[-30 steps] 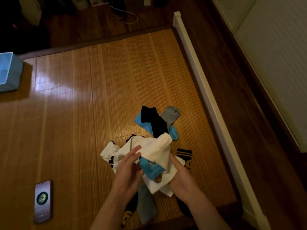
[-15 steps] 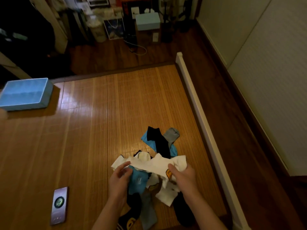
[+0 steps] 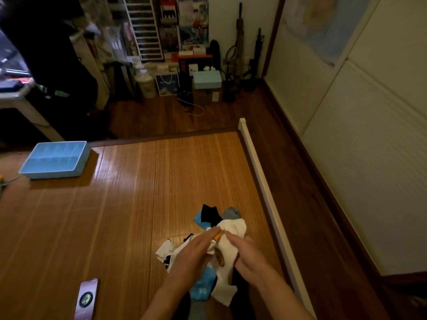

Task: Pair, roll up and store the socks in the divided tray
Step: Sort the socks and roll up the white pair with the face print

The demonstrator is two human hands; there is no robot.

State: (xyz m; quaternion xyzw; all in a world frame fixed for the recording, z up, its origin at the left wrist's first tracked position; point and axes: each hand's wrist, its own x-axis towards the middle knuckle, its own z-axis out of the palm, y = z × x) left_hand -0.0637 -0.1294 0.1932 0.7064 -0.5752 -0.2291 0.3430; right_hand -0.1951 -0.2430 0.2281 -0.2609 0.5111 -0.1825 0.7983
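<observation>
- 2 hands are seen: the left hand (image 3: 191,255) and the right hand (image 3: 250,256).
- 1 divided tray (image 3: 69,173) is counted.
- 1 phone (image 3: 86,299) is counted.
- 1 heap of socks (image 3: 233,229) is seen; the socks within it cannot be counted exactly.

A bamboo mat (image 3: 161,181) shines under dim warm light. A white rail (image 3: 261,172) edges its right side, with dark wood floor (image 3: 293,181) and pale wall panels (image 3: 369,162) further right. Beyond the mat stand cluttered shelves (image 3: 147,31).

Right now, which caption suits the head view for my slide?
Right hand grips a white sock, left hand rests on it, over the pile; the tray sits apart, far left.
</observation>
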